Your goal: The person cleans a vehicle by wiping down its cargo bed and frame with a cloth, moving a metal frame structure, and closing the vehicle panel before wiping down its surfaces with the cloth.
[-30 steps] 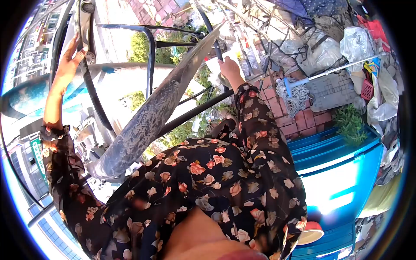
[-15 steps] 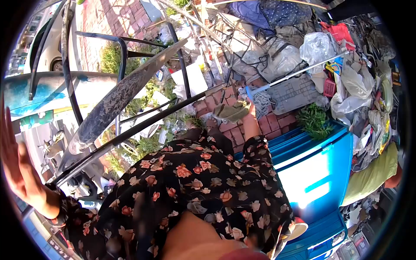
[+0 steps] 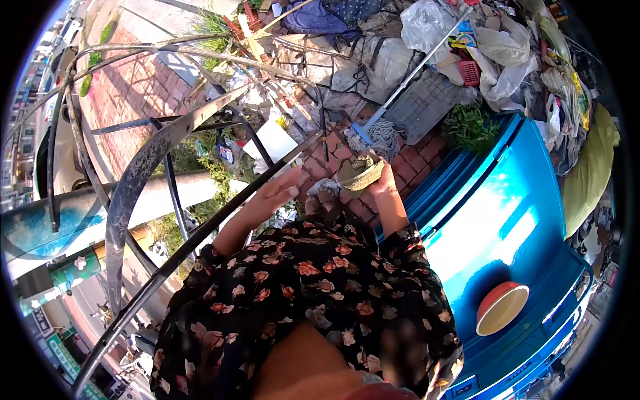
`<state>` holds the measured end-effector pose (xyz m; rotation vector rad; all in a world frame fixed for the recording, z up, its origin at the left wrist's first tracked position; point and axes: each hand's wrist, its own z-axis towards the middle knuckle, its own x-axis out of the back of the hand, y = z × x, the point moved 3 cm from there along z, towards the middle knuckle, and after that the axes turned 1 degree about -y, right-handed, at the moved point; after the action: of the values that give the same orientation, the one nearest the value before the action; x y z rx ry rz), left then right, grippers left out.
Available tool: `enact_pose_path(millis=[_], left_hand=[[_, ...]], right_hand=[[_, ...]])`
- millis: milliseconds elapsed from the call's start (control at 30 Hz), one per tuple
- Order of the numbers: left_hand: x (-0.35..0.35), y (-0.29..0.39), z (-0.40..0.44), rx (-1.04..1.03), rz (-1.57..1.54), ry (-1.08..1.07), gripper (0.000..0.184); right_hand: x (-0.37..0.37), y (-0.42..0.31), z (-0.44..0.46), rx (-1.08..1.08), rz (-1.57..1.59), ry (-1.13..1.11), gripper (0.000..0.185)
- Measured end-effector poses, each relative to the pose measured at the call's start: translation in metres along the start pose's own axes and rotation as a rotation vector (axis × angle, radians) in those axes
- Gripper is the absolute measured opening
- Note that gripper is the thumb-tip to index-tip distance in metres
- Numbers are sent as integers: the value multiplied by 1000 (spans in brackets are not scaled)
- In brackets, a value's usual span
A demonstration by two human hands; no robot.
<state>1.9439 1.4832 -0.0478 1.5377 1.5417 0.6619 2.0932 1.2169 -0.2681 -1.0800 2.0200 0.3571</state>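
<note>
My right hand (image 3: pixel 385 183) is closed on the rim of a shallow, greenish-brown, basket-like object (image 3: pixel 357 176). Its rough lining shows, but its exact kind is unclear. My left hand (image 3: pixel 272 193) is held up to the left of it, fingers stretched out, with nothing in it. Just beside that hand, a long dark pole (image 3: pixel 220 227) slants across the view. Below the held object, my feet (image 3: pixel 323 197) stand on red paving bricks. A string mop (image 3: pixel 381 137) with a blue head lies on the ground beyond my right hand.
To the right stands a large blue metal body (image 3: pixel 467 250), with a red-rimmed bowl (image 3: pixel 501 309) on it. A leafy plant (image 3: pixel 470 127) grows beside it. Plastic bags (image 3: pixel 427 27) and scrap pile up at the back. A bent dark strip (image 3: pixel 130 200) and metal frames crowd the left.
My left hand has swung in from the far left toward the held object. My right hand keeps its hold, the object now tipped so its inside shows. The view has shifted, revealing the bowl.
</note>
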Motion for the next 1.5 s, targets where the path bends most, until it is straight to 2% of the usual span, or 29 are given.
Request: enact_pose_path(millis=[33,67,100,133,200,233,267,333,367,400,467,500,567,600,667,733,800,867,1000,1067,1133,1200,1233,1267,1300,1333,1367,1433,1500], left_hand=[[1,-26,24,82,69,-20,67],[-7,-33,45,-14,147,-84,71],[-7,-57,68,89,147,-72,73],[-19,-80,77,189,148,-59,76],[-56,-65,81,-124,-44,-405,77],[-63,-66,86,-104,228,-445,71],[-75,-79,93,-18,109,-581,58],[-75,-50,89,-104,333,-590,49],[-81,-58,92,-103,166,-499,46],[-85,-48,91,-10,125,-462,45],[-102,-17,86,64,-59,-379,48],[-115,2,86,145,-193,-403,51],[-138,18,101,114,-173,-446,54],[-153,30,112,98,-163,-463,54],[-183,48,127,98,-200,-434,46],[-213,68,144,-2,-160,-510,40],[-237,88,155,8,-159,-523,36],[-259,102,170,-113,-166,-457,36],[-303,138,198,-457,-5,-321,30],[-319,162,207,-553,130,-238,31],[-340,173,227,-765,349,-85,23],[-379,192,211,-1077,548,-50,29],[-400,190,208,-1094,543,-108,31],[-412,178,219,-1254,640,-181,31],[-428,161,223,-1142,714,-269,31],[-446,138,235,-1199,706,-345,33],[-459,111,247,-1101,849,-457,38],[-480,48,279,-986,1080,-754,56],[-484,-7,304,-949,1302,-804,67]], right_hand=[[-34,8,-27,-7,-41,25,42],[-65,17,-57,-86,45,-46,38],[-97,24,-79,26,-74,106,29],[-105,26,-91,99,-203,3,20],[-121,31,-122,200,-390,-83,18],[-129,28,-139,284,-444,-91,18],[-131,27,-153,356,-500,-103,18],[-132,21,-160,454,-478,-14,19],[-127,16,-172,499,-392,42,22],[-124,11,-185,545,-304,96,25],[-99,2,-210,451,-110,80,44],[-89,0,-224,427,-114,118,45],[-55,3,-239,428,-252,128,46],[-47,3,-251,465,-270,216,38],[-24,-4,-267,584,-184,99,35],[-2,-18,-285,718,-141,129,35],[19,-28,-305,815,-105,295,36],[33,-40,-327,898,-180,489,39],[96,-43,-364,973,-105,690,32],[118,-38,-379,1015,-57,791,30],[151,-28,-392,1025,-4,848,28],[181,-18,-394,1005,64,912,25],[190,-16,-395,992,99,945,24],[196,-13,-397,993,111,987,24],[202,-14,-398,993,121,1028,23],[208,-20,-399,997,130,1066,22],[217,-26,-400,1019,139,1082,25],[235,-48,-401,1052,97,1197,28],[249,-56,-396,1069,19,1290,36]])
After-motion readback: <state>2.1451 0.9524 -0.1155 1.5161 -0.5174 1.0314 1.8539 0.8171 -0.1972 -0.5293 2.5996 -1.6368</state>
